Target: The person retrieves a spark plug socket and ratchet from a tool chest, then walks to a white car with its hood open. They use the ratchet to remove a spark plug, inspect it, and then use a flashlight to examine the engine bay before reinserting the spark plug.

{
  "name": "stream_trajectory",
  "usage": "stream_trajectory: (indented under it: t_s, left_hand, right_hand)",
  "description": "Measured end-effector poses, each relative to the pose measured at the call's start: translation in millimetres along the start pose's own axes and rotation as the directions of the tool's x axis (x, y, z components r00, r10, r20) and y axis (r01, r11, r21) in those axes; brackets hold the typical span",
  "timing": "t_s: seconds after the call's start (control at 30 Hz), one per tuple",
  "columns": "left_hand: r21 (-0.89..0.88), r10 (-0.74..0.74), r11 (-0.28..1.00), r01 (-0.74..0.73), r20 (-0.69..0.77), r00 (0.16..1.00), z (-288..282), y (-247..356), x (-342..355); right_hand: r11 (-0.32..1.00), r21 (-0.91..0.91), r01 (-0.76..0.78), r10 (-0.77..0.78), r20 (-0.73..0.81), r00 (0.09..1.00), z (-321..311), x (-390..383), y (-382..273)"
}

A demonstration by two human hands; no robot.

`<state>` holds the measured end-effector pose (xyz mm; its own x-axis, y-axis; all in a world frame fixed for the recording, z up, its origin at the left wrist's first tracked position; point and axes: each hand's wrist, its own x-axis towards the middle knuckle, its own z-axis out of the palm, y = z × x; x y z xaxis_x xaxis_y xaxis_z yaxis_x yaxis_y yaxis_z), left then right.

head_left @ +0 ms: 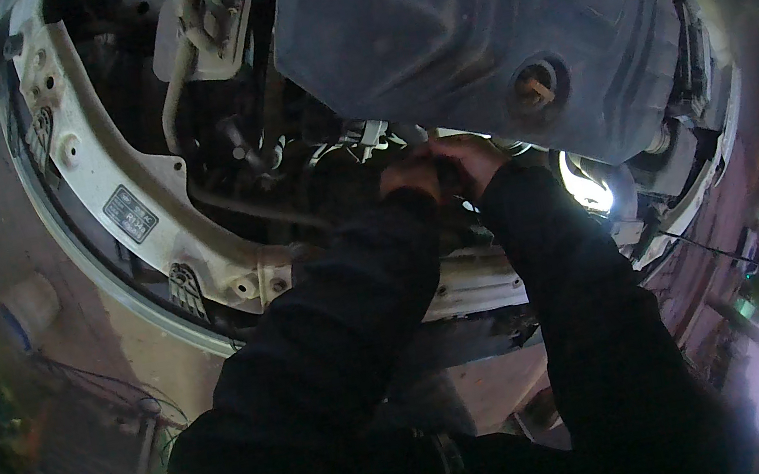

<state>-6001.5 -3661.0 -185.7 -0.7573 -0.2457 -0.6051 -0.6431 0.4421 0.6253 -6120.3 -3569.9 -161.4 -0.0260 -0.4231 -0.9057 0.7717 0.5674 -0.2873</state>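
Two bare hands meet at the lower edge of the dark engine cover (425, 36), deep in the open engine bay. Your left hand (412, 176) and right hand (475, 159) sit close together, fingers curled inward toward one spot; whether they pinch anything, and what, you cannot tell from here, since knuckles and shadow hide the fingertips. The cover lies above and just beyond them, filling the upper middle of the view, with its round recess (534, 91) up and to your right.

Working this tight, let one hand steady while the other does the fine movement; pulling with both would likely cost you control. Light matters most: a bright white patch (587, 185) glows to your right, and your own hands probably shade the spot, so tilting your wrists could help you see. Mind your left sleeve (339, 295) near the hose (269, 214) and the pale metal frame (89, 171), where cloth might snag. Small, even pressure seems safest, as anything dropped here could be hard to retrieve.
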Motion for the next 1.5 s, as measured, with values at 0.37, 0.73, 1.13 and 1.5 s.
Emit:
stream_trajectory:
  t_s: [0.37, 0.73, 1.13, 1.5]
  left_hand:
    - [-0.718, -0.214, 0.535, 0.446, 0.396, 0.893, 18, -12, -2]
    - [-0.745, -0.187, 0.614, 0.261, 0.184, 0.965, 51, -25, 21]
    - [0.123, 0.346, 0.934, -0.335, -0.088, 0.934, 20, -23, -11]
    - [-0.729, -0.067, 0.684, -0.022, -0.093, 0.993, 76, -56, 12]
  right_hand:
    - [0.582, -0.811, -0.057, -0.166, -0.187, 0.968, 3, 18, -21]
    - [0.989, 0.145, 0.040, -0.025, -0.105, 0.994, 7, -14, -1]
    - [0.418, -0.865, 0.277, -0.383, 0.108, 0.918, -23, -45, 2]
    - [-0.212, -0.977, 0.014, -0.493, 0.120, 0.862, -1, -41, 35]
